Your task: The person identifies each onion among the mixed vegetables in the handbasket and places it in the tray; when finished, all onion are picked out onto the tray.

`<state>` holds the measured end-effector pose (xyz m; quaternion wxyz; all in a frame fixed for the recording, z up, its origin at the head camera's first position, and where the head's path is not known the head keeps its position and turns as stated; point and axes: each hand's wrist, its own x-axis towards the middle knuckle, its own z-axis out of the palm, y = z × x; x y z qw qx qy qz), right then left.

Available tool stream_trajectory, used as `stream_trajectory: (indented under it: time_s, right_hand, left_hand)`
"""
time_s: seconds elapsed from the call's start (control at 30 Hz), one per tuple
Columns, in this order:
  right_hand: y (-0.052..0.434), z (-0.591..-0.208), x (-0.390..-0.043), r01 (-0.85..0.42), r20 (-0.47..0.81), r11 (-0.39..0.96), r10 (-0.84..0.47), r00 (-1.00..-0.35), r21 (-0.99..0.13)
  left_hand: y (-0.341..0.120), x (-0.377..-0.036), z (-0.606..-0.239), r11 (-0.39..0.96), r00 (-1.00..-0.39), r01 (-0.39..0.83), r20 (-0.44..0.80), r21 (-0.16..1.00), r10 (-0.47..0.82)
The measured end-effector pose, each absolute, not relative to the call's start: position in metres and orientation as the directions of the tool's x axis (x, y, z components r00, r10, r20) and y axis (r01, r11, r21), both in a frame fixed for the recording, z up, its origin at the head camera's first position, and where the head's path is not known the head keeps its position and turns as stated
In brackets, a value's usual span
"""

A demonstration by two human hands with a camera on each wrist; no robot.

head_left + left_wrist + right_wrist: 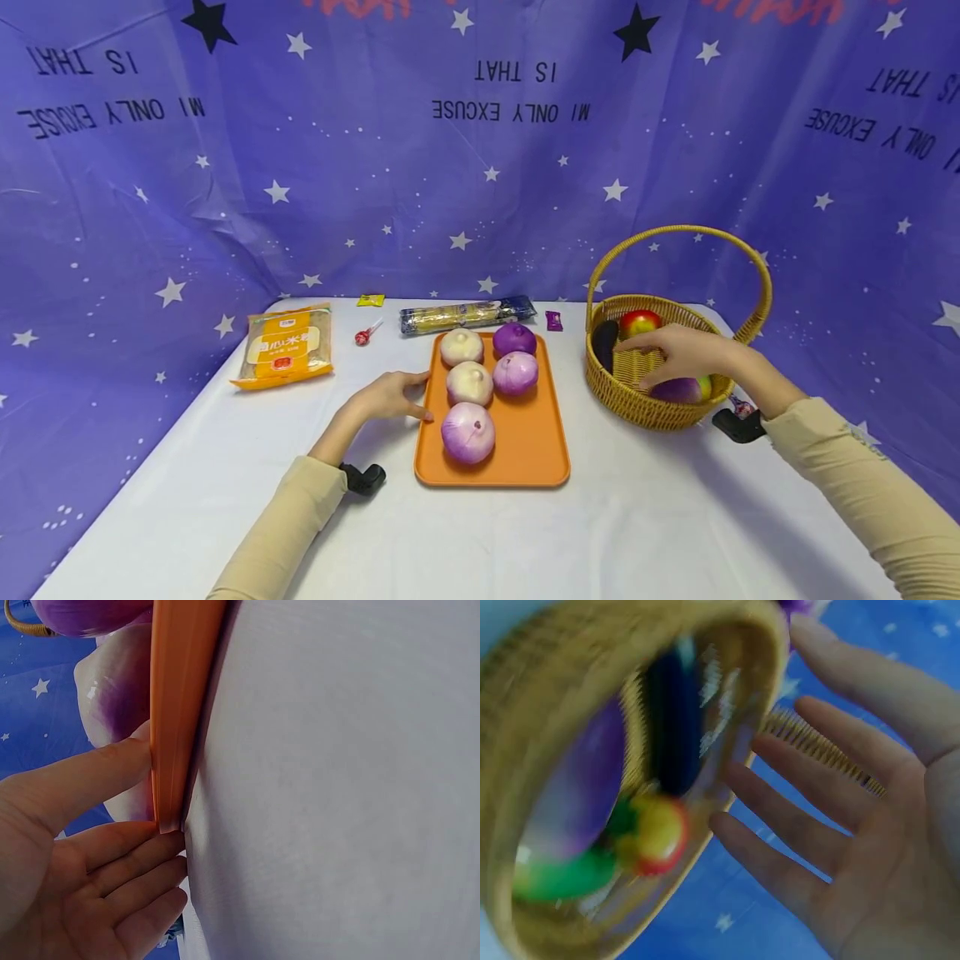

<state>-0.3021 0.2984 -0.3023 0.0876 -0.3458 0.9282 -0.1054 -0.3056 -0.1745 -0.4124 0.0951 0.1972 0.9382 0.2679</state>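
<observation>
My left hand (388,396) rests at the left edge of an orange tray (528,454), its thumb on the rim and its fingertips against the side. Several onions stand on the tray: cream ones such as the front cream onion (469,384), pale purple ones like the nearest onion (468,433), and a deep purple onion (514,340). Over the wicker basket (637,410) hovers my right hand (686,350), fingers spread and holding nothing. Inside the basket lie a long dark eggplant (604,343), a red-and-yellow fruit (640,322) and a purple vegetable (677,390), partly covered by the hand.
An orange-and-clear food bag (287,346) lies at the left. Behind the tray are a long noodle packet (467,316), a purple candy (553,321), a red lollipop (363,337) and a yellow candy (371,300). The basket's tall handle (678,228) arches upward. A starry blue cloth backs the table.
</observation>
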Motion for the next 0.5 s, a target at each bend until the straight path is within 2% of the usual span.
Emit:
stream_trajectory:
  time_s: [0.23,0.5]
  right_hand:
    - [0.324,-0.295,-0.322,-0.509,-0.357,0.796,-0.603,-0.713,-0.329]
    - [0.338,-0.304,-0.335,-0.456,-0.47,0.811,-0.584,-0.661,-0.367]
  left_hand:
    - [-0.175,-0.306,-0.412,0.78,-0.904,0.32,-0.073,0.538,0.422]
    - [-0.176,-0.307,-0.414,0.775,-0.903,0.323,-0.069,0.543,0.425]
